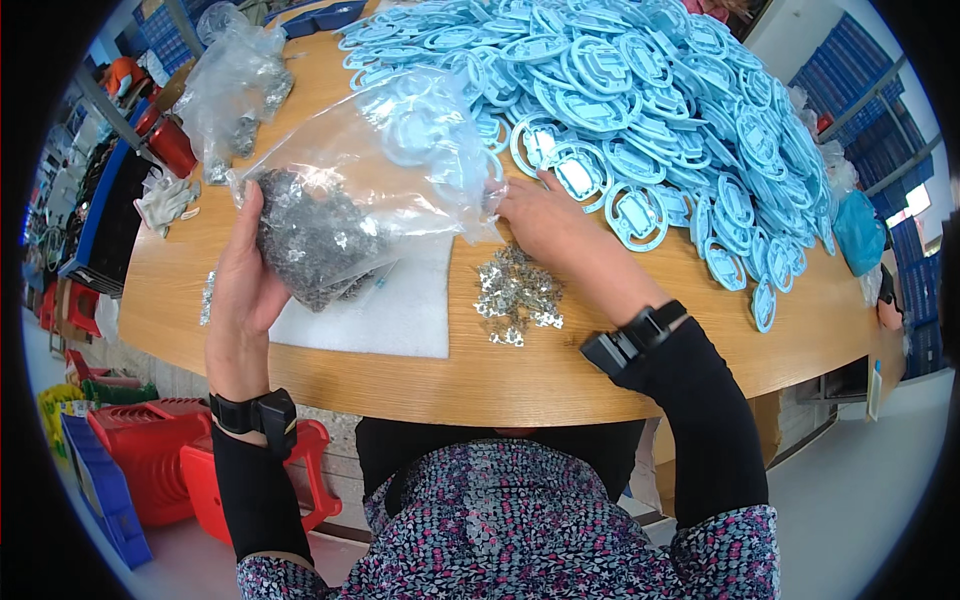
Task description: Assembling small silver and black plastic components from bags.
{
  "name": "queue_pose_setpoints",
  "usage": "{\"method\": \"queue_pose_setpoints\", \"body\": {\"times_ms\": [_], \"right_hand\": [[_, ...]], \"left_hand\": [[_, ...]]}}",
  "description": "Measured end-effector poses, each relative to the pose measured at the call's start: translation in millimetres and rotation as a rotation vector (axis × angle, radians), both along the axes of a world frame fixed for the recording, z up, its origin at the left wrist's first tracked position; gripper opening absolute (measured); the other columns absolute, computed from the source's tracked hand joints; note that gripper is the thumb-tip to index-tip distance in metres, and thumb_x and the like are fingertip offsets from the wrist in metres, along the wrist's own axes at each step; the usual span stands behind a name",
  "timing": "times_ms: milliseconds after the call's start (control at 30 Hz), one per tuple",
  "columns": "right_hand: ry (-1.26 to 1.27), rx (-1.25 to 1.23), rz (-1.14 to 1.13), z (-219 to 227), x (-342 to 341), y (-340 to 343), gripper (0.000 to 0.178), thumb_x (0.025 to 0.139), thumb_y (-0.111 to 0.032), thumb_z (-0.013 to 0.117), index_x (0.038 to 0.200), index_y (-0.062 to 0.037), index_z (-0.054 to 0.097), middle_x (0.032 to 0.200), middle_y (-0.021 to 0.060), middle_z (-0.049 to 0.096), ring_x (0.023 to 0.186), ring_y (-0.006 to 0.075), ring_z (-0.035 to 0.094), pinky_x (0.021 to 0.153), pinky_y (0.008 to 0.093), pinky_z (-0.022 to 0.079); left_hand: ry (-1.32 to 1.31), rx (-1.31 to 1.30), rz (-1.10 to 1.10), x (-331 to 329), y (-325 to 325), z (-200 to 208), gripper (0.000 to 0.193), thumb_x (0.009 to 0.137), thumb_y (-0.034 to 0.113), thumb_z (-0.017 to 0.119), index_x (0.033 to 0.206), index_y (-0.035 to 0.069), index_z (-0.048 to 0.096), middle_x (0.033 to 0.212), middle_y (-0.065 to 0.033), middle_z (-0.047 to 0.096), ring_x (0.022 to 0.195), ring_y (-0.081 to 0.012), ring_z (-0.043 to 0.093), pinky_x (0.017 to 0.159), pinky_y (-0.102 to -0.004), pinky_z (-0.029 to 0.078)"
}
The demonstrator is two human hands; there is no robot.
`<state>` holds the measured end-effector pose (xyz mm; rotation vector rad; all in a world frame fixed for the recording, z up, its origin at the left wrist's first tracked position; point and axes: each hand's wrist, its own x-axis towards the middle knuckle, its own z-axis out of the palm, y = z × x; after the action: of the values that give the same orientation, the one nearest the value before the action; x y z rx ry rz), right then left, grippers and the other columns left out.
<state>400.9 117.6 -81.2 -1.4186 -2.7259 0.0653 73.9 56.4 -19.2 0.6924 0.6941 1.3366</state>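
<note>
A clear plastic bag [325, 235] bulges with small grey metal pieces at its left end. My left hand [248, 280] supports that full end from the left side, thumb up along the plastic and palm beneath. At the bag's loose right end, my right hand [540, 218] pinches the plastic near the mouth; its fingertips are partly hidden. Below my right hand lies a loose heap of small shiny metal pieces [518, 295] on the wooden table [400, 390]. Under the bag, a white foam sheet [415, 315] is partly covered.
A large pile of light-blue ring-shaped plastic parts [640, 100] covers the far middle and right. Another clear bag of metal pieces [235, 95] stands far left, near white gloves [165, 200]. A teal bag [858, 230] hangs at the right edge. Red stools [155, 450] stand lower left.
</note>
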Motion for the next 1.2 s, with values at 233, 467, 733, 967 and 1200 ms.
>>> {"method": "queue_pose_setpoints", "body": {"times_ms": [233, 467, 733, 967, 1200], "right_hand": [[0.401, -0.275, -0.142, 20.4, -4.2, 9.5, 0.03, 0.089, -0.011, 0.052, 0.116, -0.0101, 0.063, 0.128, 0.0072, 0.06, 0.117, 0.0247, 0.056, 0.093, 0.0425, 0.042], [1.224, -0.527, -0.327, 44.8, 47.8, -35.6, 0.043, 0.101, -0.04, 0.048, 0.106, -0.0011, 0.065, 0.097, 0.0051, 0.07, 0.086, 0.0112, 0.057, 0.078, 0.0294, 0.044], [1.246, -0.755, -0.338, 46.9, 48.1, -54.3, 0.027, 0.096, -0.034, 0.061, 0.098, -0.0082, 0.068, 0.088, 0.0004, 0.069, 0.079, 0.0078, 0.054, 0.075, 0.0236, 0.04], [1.26, -0.806, -0.432, 50.4, 43.0, -54.0, 0.015, 0.092, -0.019, 0.066, 0.101, -0.0088, 0.062, 0.088, -0.0001, 0.069, 0.06, 0.0028, 0.052, 0.055, 0.0189, 0.04], [1.212, -0.761, -0.454, 32.0, 38.7, -48.9, 0.011, 0.092, -0.018, 0.065, 0.097, -0.009, 0.06, 0.089, 0.0001, 0.07, 0.061, 0.002, 0.053, 0.056, 0.0187, 0.041]], "left_hand": [[0.03, -0.041, -0.076, 11.7, 0.6, -9.9, 0.045, 0.103, 0.04, 0.048, 0.128, 0.003, 0.054, 0.121, -0.0141, 0.063, 0.113, -0.0244, 0.062, 0.097, -0.0409, 0.053], [0.081, -0.134, -0.143, 40.0, 7.7, -19.5, 0.043, 0.104, 0.037, 0.046, 0.127, 0.002, 0.054, 0.121, -0.0118, 0.064, 0.11, -0.0215, 0.063, 0.095, -0.0376, 0.054], [0.175, -0.116, -0.24, 56.1, 12.1, -12.7, 0.046, 0.104, 0.038, 0.045, 0.13, 0.001, 0.053, 0.121, -0.0123, 0.064, 0.11, -0.021, 0.064, 0.096, -0.0366, 0.053], [0.367, -0.022, -0.278, 55.0, 17.1, -1.8, 0.056, 0.102, 0.043, 0.05, 0.14, 0.002, 0.047, 0.124, -0.011, 0.059, 0.11, -0.0159, 0.059, 0.093, -0.0302, 0.051], [0.5, 0.036, -0.262, 53.4, 24.8, 9.8, 0.061, 0.099, 0.045, 0.054, 0.141, 0.002, 0.046, 0.123, -0.0111, 0.059, 0.107, -0.0142, 0.059, 0.091, -0.0279, 0.05]]}}
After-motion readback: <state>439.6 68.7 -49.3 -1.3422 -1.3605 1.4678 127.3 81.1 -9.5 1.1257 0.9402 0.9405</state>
